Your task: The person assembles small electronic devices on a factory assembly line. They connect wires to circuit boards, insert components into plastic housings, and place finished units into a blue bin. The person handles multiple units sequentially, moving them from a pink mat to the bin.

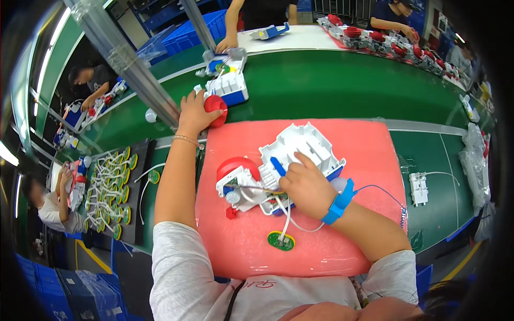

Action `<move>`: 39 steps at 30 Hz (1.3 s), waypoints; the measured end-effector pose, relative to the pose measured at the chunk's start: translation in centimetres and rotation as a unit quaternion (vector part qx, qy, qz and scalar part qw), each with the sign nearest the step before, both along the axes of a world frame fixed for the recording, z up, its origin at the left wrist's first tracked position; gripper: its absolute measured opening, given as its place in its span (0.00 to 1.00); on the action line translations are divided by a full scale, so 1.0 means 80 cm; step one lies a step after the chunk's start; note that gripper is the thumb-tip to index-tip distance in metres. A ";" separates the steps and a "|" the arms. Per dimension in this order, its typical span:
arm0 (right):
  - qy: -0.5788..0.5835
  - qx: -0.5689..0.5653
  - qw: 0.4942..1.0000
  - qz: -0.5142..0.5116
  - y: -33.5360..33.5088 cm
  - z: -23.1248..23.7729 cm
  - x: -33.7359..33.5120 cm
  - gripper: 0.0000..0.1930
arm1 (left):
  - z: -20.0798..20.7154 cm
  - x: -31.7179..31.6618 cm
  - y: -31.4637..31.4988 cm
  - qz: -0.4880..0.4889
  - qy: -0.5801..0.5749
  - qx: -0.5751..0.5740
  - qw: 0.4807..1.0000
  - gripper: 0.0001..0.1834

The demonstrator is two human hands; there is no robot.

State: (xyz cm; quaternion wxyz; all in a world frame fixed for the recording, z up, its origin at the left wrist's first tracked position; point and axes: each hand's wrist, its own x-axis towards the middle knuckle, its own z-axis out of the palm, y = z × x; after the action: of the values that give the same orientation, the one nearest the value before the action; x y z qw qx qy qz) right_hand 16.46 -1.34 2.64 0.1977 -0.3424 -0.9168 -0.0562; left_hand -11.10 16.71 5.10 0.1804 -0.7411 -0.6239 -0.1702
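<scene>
On a pink foam mat [246, 262] lies an opened white plastic housing [302, 142] with blue edging, its ribbed inside facing up. My right hand [309, 187], wearing a blue wrist strap with a coiled cord, is at this housing. Its thumb side is closed at the end of a slim blue piece [277, 165]; one finger stretches over the white shell. Beside the housing is a white part with a red dome [237, 167] and wires. A white cable leads to a green round-ended circuit board [281, 241]. Beyond the mat, my left hand [197, 113] curls round a red cup-shaped part [216, 111].
Another white and blue housing [227, 88] sits on the green conveyor [321, 80]. To the left, a dark tray [136, 187] bears several wired green boards. A metal post [128, 64] rises near my left hand. A white bracket [418, 188] lies right; several co-workers sit around.
</scene>
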 end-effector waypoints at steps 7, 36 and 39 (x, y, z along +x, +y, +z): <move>0.027 0.008 1.000 0.011 0.003 0.000 0.003 0.03 | 0.029 0.040 0.028 0.053 0.094 -0.142 0.984 0.30; 0.011 -0.022 1.000 0.015 0.005 0.006 0.005 0.04 | 0.058 0.041 0.005 -0.225 -0.380 -0.091 0.892 0.22; 0.001 -0.027 1.000 0.006 0.004 0.007 0.006 0.04 | 0.072 0.028 -0.098 -0.183 -0.413 -0.223 0.864 0.17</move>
State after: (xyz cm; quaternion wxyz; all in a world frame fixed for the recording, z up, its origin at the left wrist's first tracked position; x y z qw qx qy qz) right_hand 16.95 -1.00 3.22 0.1900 -0.3417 -0.9199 -0.0302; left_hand -8.83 8.89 10.88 -0.2979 -0.7241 -0.5161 -0.3471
